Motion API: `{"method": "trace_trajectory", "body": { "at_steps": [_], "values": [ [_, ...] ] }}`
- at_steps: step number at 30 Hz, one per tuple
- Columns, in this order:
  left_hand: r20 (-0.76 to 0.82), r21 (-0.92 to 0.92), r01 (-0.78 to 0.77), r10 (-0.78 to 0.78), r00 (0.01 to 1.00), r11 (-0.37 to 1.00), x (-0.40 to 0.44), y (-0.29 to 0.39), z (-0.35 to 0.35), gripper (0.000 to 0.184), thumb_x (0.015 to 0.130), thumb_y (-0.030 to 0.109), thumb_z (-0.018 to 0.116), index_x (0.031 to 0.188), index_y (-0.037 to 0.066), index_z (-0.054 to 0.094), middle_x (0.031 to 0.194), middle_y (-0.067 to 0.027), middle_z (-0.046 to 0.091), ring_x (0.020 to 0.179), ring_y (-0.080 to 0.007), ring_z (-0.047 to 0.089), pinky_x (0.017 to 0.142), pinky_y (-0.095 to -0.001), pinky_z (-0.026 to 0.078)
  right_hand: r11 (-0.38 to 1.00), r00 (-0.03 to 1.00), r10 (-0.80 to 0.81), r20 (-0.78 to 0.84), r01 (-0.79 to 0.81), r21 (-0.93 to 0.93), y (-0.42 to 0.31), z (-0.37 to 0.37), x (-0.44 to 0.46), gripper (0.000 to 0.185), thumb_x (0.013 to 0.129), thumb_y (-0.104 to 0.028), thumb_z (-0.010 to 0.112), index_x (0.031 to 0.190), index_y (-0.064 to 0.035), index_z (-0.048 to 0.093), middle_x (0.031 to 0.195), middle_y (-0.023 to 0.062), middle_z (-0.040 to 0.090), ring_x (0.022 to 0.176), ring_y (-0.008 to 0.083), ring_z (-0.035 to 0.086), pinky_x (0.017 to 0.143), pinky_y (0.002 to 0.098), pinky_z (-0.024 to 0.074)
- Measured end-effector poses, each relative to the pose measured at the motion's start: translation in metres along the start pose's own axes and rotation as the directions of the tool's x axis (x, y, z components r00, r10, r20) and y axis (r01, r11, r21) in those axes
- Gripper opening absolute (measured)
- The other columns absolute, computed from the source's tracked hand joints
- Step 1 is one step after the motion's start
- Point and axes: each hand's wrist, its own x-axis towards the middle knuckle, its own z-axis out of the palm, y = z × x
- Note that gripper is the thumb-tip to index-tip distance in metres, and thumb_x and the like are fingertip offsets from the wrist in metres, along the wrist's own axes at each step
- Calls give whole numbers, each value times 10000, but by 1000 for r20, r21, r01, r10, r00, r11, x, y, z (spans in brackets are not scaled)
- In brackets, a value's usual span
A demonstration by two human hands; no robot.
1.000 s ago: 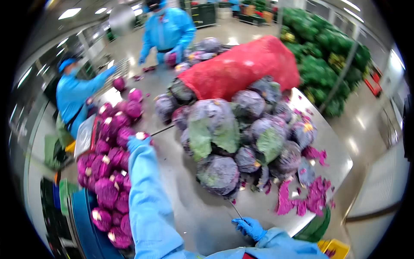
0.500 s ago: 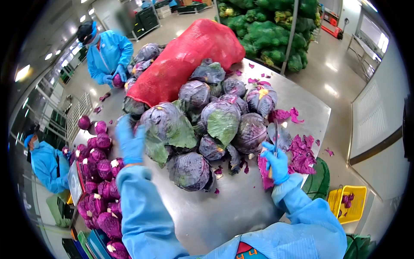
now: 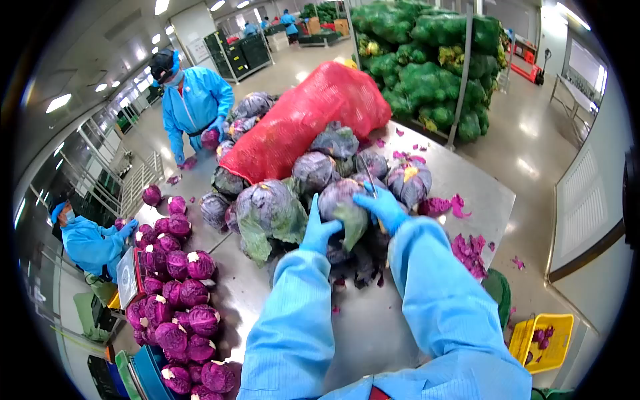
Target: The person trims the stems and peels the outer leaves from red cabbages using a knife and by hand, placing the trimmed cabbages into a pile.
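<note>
My left hand (image 3: 321,229) is against the left side of a red cabbage (image 3: 339,199) with a green outer leaf hanging down its front, thumb and fingers round its lower edge. My right hand (image 3: 383,207), in a blue glove like the left, grips a knife (image 3: 367,172) whose thin blade points up and away; the handle is mostly hidden in the fingers. That hand also presses on the cabbage's right side. Around it lie more untrimmed cabbages, among them a large one (image 3: 265,208) with loose green leaves and one (image 3: 408,181) showing a yellowish stem.
A red mesh sack (image 3: 310,120) lies behind the pile on the metal table (image 3: 280,310). Trimmed purple cabbages (image 3: 190,292) are heaped at left near a scale (image 3: 130,273). Leaf scraps (image 3: 469,253) lie at right, a yellow basket (image 3: 543,343) below. Two co-workers (image 3: 195,100) stand at left.
My left hand has moved right and my right hand, with the knife, up and left, both onto one cabbage. The view has shifted, showing more of the room behind.
</note>
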Motion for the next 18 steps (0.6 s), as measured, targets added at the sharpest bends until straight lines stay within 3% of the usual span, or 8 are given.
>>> {"method": "trace_trajectory", "body": {
  "at_steps": [2, 3, 5, 7, 9, 12, 15, 18],
  "values": [
    [-40, 59, -161, 163, 986, 985, -13, 16, 14, 1056, 555, -62, 658, 1506, 74, 219, 1390, -134, 405, 1232, -250, 468, 1047, -349, 400, 996, 997, -68, -30, 66, -51, -33, 9, -40, 647, 774, -206, 797, 1341, -59, 521, 1049, 38, 641, 822, 92, 571, 645, 239, 462],
    [-31, -49, -237, 236, 971, 970, -26, 21, 22, 1101, 545, -17, 775, 1497, 71, 230, 1385, -132, 398, 1245, -251, 458, 1050, -353, 405, 992, 994, -105, -27, 103, -66, -33, 8, -54, 746, 745, -167, 820, 1391, -38, 470, 1163, 69, 629, 954, 120, 594, 768, 247, 499],
    [-90, 376, -346, 406, 909, 859, -63, 36, 43, 1169, 526, 105, 907, 1482, 51, 237, 1399, -142, 374, 1253, -258, 453, 1054, -359, 410, 971, 975, -218, 32, 220, -95, -33, -1, -88, 813, 723, -158, 836, 1404, 13, 426, 1375, 119, 510, 1269, 177, 457, 1080, 312, 351],
    [-138, 154, -175, 197, 971, 972, -109, 46, 64, 1232, 515, 212, 952, 1474, 20, 203, 1414, -150, 354, 1272, -267, 441, 1070, -380, 401, 995, 989, -88, 121, 82, 56, -49, -7, -138, 777, 745, -143, 815, 1401, 13, 430, 1377, 120, 509, 1273, 172, 452, 1075, 313, 354],
    [-150, -62, -56, 46, 988, 997, -162, 34, 81, 1148, 617, 87, 894, 1471, -12, 132, 1422, -180, 367, 1293, -262, 439, 1036, -411, 450, 986, 982, -81, 172, 104, -131, -35, -21, -177, 705, 773, -102, 767, 1389, 22, 447, 1298, 90, 564, 1189, 148, 507, 1023, 294, 399],
    [-78, -249, 335, -364, 928, 909, -223, 18, 85, 760, 732, -2, 783, 1357, -70, 355, 1251, -151, 562, 1092, -214, 603, 954, -352, 498, 941, 944, 318, 82, -305, -148, -6, -26, -236, 600, 775, -93, 723, 1330, 16, 520, 1057, 44, 639, 918, 95, 573, 824, 245, 481],
    [-137, -155, 563, -582, 802, 812, -272, -36, 76, 736, 766, 132, 794, 1339, -76, 382, 1264, -160, 547, 1066, -202, 597, 935, -318, 483, 836, 861, 506, -56, -505, -213, 43, -26, -280, 548, 760, -171, 737, 1263, -19, 583, 925, 36, 653, 785, 77, 574, 729, 232, 499],
    [-418, 296, 417, -276, 866, 859, -312, -41, 103, 890, 699, 290, 841, 1377, -32, 363, 1345, -227, 454, 1156, -300, 535, 981, -398, 449, 788, 891, 424, -162, -451, -418, 63, -21, -298, 544, 738, -242, 724, 1232, -54, 593, 981, 124, 698, 875, 206, 671, 802, 329, 528]
  ]
}}
